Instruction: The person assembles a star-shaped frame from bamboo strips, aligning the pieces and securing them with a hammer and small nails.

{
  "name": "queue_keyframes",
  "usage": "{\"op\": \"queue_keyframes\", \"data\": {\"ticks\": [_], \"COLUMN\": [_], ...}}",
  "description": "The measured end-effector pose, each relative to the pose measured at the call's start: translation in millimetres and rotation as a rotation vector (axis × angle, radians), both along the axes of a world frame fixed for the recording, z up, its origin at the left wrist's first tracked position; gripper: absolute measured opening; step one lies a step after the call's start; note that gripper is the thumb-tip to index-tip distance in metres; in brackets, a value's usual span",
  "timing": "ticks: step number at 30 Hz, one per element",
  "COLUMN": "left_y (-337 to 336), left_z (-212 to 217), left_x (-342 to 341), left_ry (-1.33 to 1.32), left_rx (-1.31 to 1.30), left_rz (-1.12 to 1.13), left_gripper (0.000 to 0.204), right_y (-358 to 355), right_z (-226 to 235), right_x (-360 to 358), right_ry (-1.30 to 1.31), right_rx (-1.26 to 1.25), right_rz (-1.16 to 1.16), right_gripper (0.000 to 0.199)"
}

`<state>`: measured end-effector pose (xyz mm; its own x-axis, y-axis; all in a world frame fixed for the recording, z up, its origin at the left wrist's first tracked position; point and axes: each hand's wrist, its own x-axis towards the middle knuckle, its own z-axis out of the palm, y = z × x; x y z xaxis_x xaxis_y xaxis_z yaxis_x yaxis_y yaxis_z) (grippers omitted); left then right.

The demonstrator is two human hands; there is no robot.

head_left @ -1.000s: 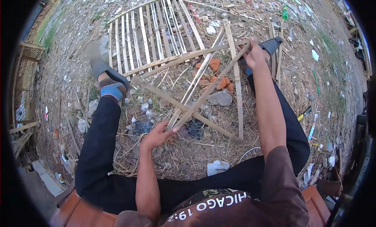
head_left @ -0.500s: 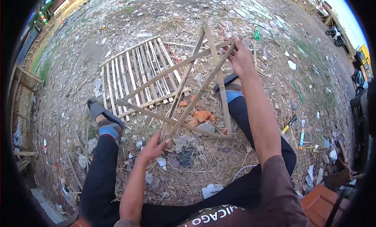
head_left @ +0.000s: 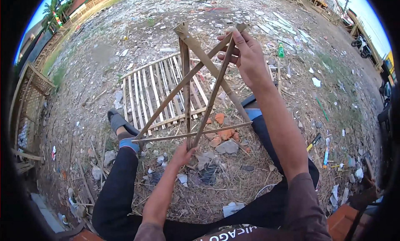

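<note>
A star-shaped frame of thin wooden or bamboo strips [head_left: 187, 95] is held up in front of me, its strips crossing and meeting at pointed corners. The fingers of my left hand [head_left: 183, 154] are closed around the lower corner, where two strips come together. At the upper right corner, my right hand [head_left: 250, 60] pinches the strip ends between thumb and fingers. Another corner points up at the upper left, untouched by either hand. Beyond the star, a slatted panel of pale strips [head_left: 150, 65] lies on the ground between my feet, partly covered by the frame.
Orange brick pieces [head_left: 226, 134] and a grey stone [head_left: 227, 147] lie below the star. A yellow-and-black handled tool [head_left: 313, 142] and a green bottle [head_left: 281, 50] are on the littered ground at right. At left stands a lattice panel [head_left: 35, 91]; a motorcycle [head_left: 361, 47] is far right.
The star frame has turned counter-clockwise: its right side has risen and its left corner has dropped. My right hand has moved up and slightly left, my left hand to the right.
</note>
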<state>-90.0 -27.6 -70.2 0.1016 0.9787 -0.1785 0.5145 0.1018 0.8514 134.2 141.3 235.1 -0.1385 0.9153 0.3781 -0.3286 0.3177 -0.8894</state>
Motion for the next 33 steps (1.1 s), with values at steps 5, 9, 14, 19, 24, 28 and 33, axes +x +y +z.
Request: {"op": "queue_keyframes", "data": {"ticks": [5,9,14,19,24,28,33], "left_y": [-2.8,-1.0,-1.6,0.3,0.2,-1.2,-4.4], "left_z": [0.6,-4.3,-6.6,-11.0,-11.3,-10.9,3.9], "left_x": [-3.4,-6.7,-3.2,-2.3,-3.1,-3.1,5.1], "left_ry": [-0.043,-0.045,-0.142,-0.068,-0.047,-0.057,-0.116], "left_rx": [-0.018,-0.063,-0.080,-0.082,-0.043,-0.063,-0.075], "left_rz": [-0.001,0.033,0.053,0.053,0.050,0.059,0.111], "left_gripper": [0.039,0.041,0.043,0.040,0.039,0.038,0.036], "right_y": [-5.2,-4.4,-6.3,-8.7,-10.6,-8.6,-9.6], "right_z": [6.7,8.0,7.5,8.8,6.4,3.5,0.9], "right_x": [-17.4,-20.3,-16.4,-18.6,-15.2,-12.9,-11.6], "right_ry": [-0.059,-0.052,-0.079,-0.072,-0.084,-0.064,-0.049], "right_rx": [0.033,0.020,0.017,0.016,-0.014,-0.019,-0.005], "right_rz": [0.030,0.017,0.005,0.009,-0.020,-0.021,-0.025], "right_gripper": [0.029,0.029,0.031,0.030,0.031,0.032,0.031]}}
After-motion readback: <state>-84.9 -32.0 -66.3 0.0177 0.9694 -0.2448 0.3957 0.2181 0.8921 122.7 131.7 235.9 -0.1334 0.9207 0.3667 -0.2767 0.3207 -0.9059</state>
